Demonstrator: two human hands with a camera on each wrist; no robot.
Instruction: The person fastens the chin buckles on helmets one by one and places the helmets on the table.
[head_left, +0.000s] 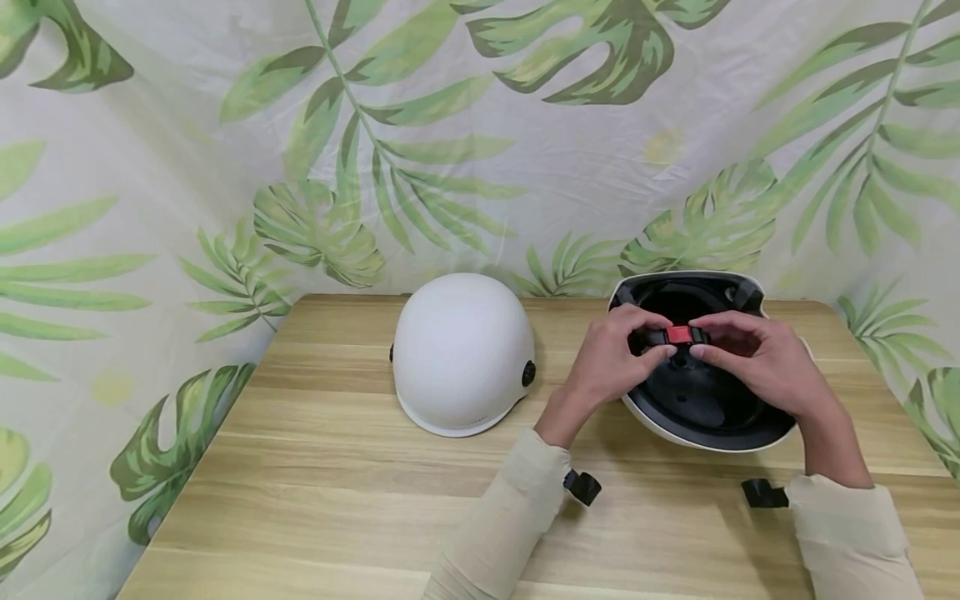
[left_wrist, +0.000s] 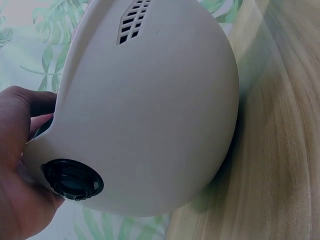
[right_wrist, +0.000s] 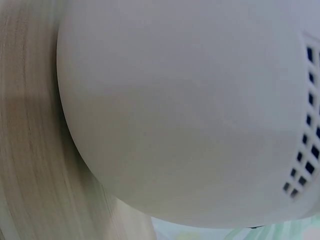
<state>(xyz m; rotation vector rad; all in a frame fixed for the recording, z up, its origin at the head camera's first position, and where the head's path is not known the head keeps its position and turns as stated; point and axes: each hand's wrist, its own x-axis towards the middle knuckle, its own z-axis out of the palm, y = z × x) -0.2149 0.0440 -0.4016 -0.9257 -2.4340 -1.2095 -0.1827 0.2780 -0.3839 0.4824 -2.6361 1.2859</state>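
An upturned white helmet (head_left: 705,417) with a black lining rests on its dome at the right of the table. Over its opening, a red and black strap buckle (head_left: 678,335) is held between both hands. My left hand (head_left: 607,354) pinches the buckle's left end between thumb and fingers. The right hand (head_left: 776,362) pinches the other end the same way. In the left wrist view the helmet's shell shows a slotted vent (left_wrist: 134,22) and a round black fitting (left_wrist: 73,180), and the buckle is hidden. Shell fills most of the right wrist view, where the right hand is out of sight.
Left of the hands, a second white helmet (head_left: 465,350) stands dome up, with a black round fitting (head_left: 528,372) on its side. The wood-grain table (head_left: 322,500) ends at a leaf-patterned cloth (head_left: 450,192) behind. Small black devices (head_left: 582,487) sit at both wrists.
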